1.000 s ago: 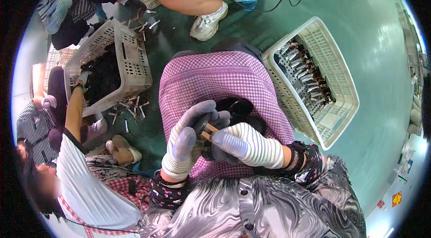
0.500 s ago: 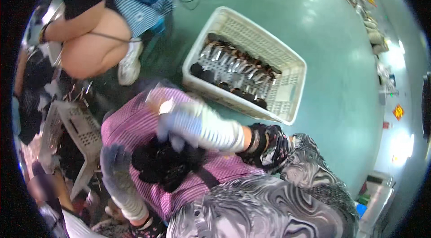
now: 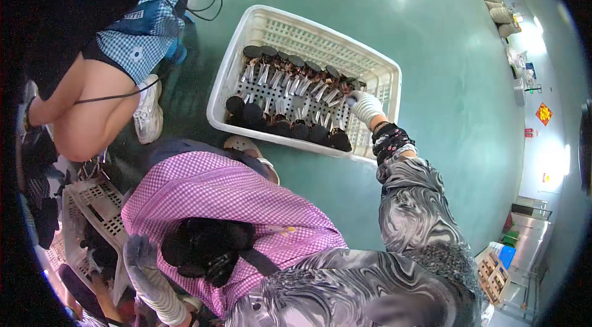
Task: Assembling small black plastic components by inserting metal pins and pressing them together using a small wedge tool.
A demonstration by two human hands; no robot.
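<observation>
- Currently, right hand inside white crate, at right end of upper row of black-headed metal pieces; grip unclear.
- Left hand: fingers extended, beside black bundle on pink-checked apron.

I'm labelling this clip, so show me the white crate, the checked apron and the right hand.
White crate (image 3: 308, 43): head view, far inner wall.
Checked apron (image 3: 213, 190): head view, upper cloth.
Right hand (image 3: 365, 107): head view, back of the gloved hand.

Shiny metal pieces, matt plastic crate
</observation>
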